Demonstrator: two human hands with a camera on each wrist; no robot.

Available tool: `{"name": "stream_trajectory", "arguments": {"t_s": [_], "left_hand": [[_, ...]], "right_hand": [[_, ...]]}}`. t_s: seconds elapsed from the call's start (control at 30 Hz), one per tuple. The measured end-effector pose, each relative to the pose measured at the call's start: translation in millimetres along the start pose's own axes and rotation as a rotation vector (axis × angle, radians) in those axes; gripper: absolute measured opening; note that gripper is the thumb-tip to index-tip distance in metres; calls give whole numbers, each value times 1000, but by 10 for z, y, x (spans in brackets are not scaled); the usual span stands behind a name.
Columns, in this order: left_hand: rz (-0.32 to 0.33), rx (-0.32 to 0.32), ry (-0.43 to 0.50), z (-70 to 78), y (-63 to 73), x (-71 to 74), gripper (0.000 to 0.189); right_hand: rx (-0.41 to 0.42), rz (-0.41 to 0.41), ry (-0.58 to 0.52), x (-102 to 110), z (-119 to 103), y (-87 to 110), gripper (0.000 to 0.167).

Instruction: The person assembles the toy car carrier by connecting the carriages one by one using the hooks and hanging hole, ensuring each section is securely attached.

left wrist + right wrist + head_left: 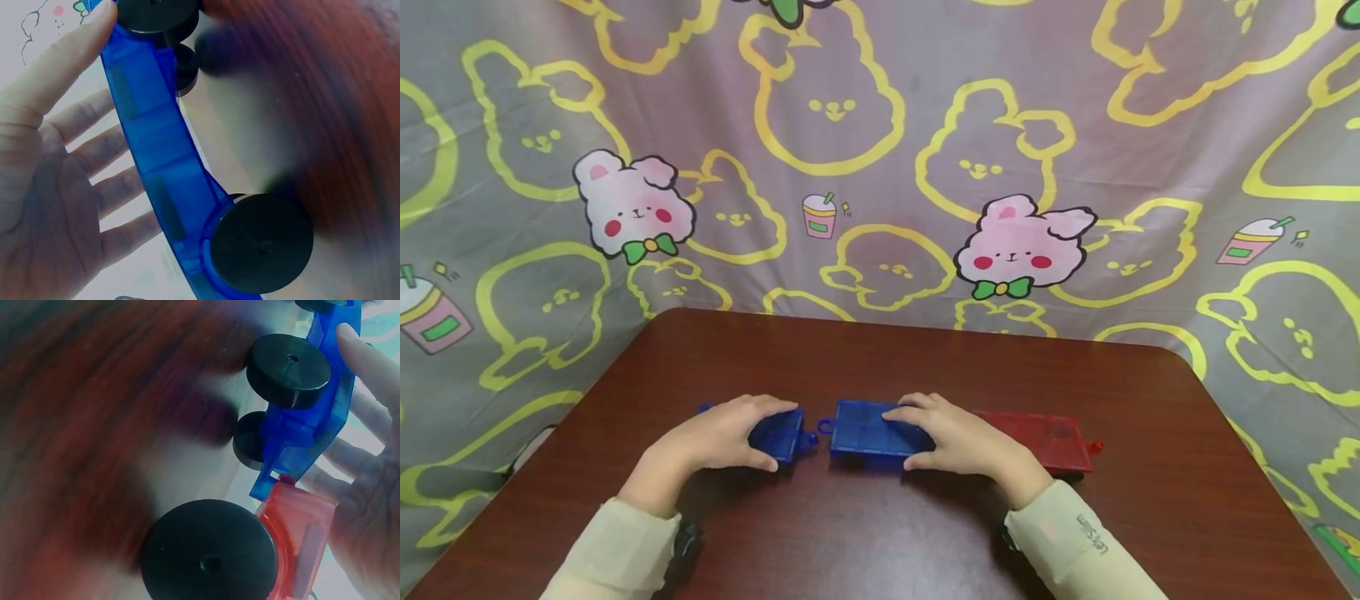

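Note:
My left hand [722, 435] grips a clear blue toy car [781, 433] from the left, thumb on its near side and fingers on the far side. Black wheels [262, 244] show below its body in the left wrist view. My right hand [962, 440] holds a second blue toy car [863, 429] in the same way. A small gap parts the left car's knob [808, 440] from the second car's ring [824, 427]. Behind the right hand stands a red toy car [1048, 442]. In the right wrist view, the red car's end [303, 519] meets the blue car's end.
All three cars stand in a row on a dark brown wooden table [880, 533]. A grey cloth [895, 192] with cartoon bunnies hangs behind the table and along its sides. A small red knob [1097, 447] juts from the red car's right end.

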State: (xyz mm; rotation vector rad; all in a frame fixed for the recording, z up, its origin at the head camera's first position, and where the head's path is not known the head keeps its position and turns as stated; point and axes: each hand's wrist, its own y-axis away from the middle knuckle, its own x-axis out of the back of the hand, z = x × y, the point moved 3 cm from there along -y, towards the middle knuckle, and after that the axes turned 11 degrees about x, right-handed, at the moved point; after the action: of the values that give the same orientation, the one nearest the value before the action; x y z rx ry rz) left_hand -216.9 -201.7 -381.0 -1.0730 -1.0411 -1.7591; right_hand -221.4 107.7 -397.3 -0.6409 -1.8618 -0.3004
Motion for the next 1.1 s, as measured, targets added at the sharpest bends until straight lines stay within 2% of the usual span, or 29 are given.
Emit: {"name": "stream_trajectory", "arguments": {"t_s": [0.63, 1.1], "left_hand": [[12, -50, -4, 77, -94, 10, 80], [4, -7, 0, 61, -126, 0, 80]], "right_hand": [[-2, -4, -17, -5, -11, 13, 63], [-11, -27, 35, -9, -17, -23, 62]]}}
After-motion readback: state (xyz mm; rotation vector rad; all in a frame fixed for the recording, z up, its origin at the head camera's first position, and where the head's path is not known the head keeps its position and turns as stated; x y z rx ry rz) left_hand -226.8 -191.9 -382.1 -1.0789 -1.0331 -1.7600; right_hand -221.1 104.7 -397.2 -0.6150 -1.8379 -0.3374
